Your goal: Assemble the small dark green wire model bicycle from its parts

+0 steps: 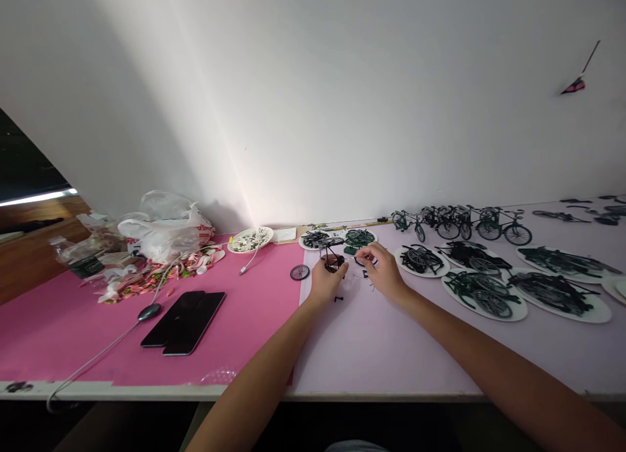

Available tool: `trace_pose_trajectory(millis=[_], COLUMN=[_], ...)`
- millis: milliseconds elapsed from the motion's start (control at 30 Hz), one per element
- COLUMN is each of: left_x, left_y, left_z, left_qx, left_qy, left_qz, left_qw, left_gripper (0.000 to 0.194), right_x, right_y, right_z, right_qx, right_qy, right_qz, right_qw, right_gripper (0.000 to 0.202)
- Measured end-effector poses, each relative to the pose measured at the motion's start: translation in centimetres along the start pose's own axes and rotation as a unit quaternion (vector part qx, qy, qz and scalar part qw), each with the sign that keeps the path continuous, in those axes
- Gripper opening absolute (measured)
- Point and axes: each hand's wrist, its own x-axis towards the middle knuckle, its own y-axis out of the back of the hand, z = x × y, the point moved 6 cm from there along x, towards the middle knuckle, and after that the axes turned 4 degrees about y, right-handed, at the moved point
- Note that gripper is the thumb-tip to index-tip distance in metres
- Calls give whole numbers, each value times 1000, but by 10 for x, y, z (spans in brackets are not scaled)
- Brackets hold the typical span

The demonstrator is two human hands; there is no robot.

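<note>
My left hand (327, 279) is closed around a small dark bicycle frame (334, 259), held above the lilac part of the table. Just right of it, my right hand (384, 269) pinches something small and dark near its fingertips, too small to make out. A loose spoked wheel (299, 272) lies left of my left hand, by the border of the pink sheet. Below the hands sits a tiny black part (338, 299). Behind them are two white plates of small dark parts, the left one (304, 243) partly hidden by the held frame.
Several assembled model bicycles (489, 224) stand along the wall at the right, behind plates of parts (484, 295). Two dark phones (188, 323), a cable puck (149, 312), a plastic bag (166, 230) and a plate of white pieces (251, 240) lie left.
</note>
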Motion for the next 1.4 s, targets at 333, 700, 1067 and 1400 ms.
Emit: trace_pose_trajectory(millis=[333,700,1067,1400], left_x=[-1,-1,0,-1], left_y=[1,0,1,-1], left_z=[1,1,0,4], left_qx=[-4,13,12,13], left_qy=[0,-2,-1,2], left_qz=[4,3,3,-4], left_qw=[1000,1000,1000,1000], left_gripper=[36,34,39,36], right_x=[-1,-1,-2,-11], right_y=[0,1,-2,-18], right_z=[0,-4,1,24], right_qx=[2,-1,4,57], right_qy=[-3,23,8,-112], right_qz=[-6,5,-23,-100], right_qw=[1000,1000,1000,987], right_gripper=[16,16,13,20])
